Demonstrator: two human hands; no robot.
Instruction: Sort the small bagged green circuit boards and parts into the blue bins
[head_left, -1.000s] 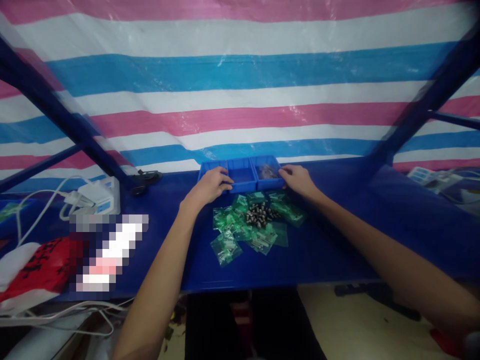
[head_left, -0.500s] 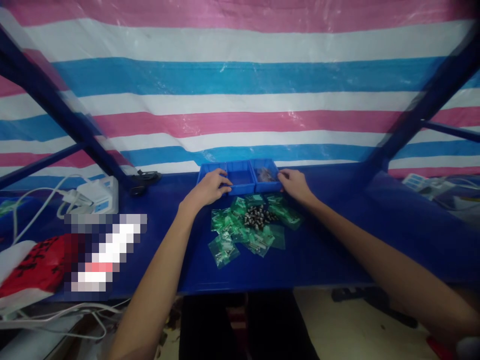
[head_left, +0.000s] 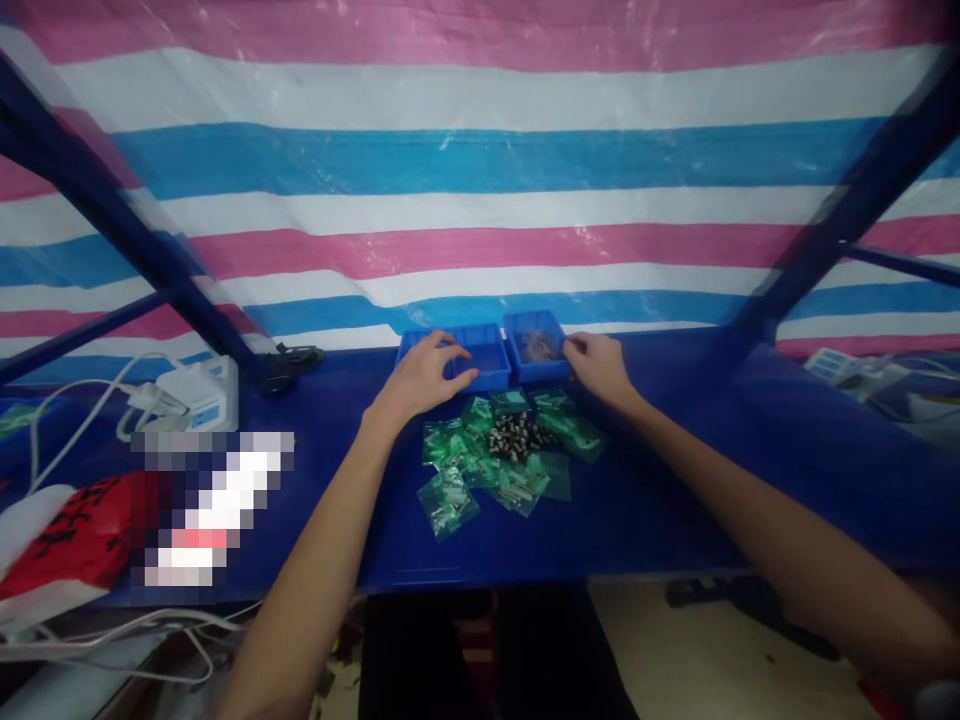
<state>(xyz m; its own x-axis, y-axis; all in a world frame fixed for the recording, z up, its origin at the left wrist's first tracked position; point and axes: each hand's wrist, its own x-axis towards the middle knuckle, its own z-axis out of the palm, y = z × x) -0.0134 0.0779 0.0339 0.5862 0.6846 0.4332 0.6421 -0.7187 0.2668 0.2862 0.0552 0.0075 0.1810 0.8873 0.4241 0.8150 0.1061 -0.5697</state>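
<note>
And here's the big striped sheet (head_left: 480,160), spread behind the blue table (head_left: 660,500). Over on the left lies a red-and-white bag (head_left: 90,530), with a white power strip (head_left: 217,395) beyond it. At the back, in front of the sheet, sit three blue bins: left bin (head_left: 406,352), middle bin (head_left: 486,380) and right bin (head_left: 536,372), the last angled slightly off its neighbour and holding a pale, blurry heap (head_left: 538,346). Green packets (head_left: 450,500) crowd the near side, around a pile of small metal parts (head_left: 514,437). Now the hands: the left hand (head_left: 427,375) is open, thumb and fingers apart over the left and middle bins; contact is unclear. The right hand (head_left: 600,365) has its fingertips closed on the right bin's outer wall.
</note>
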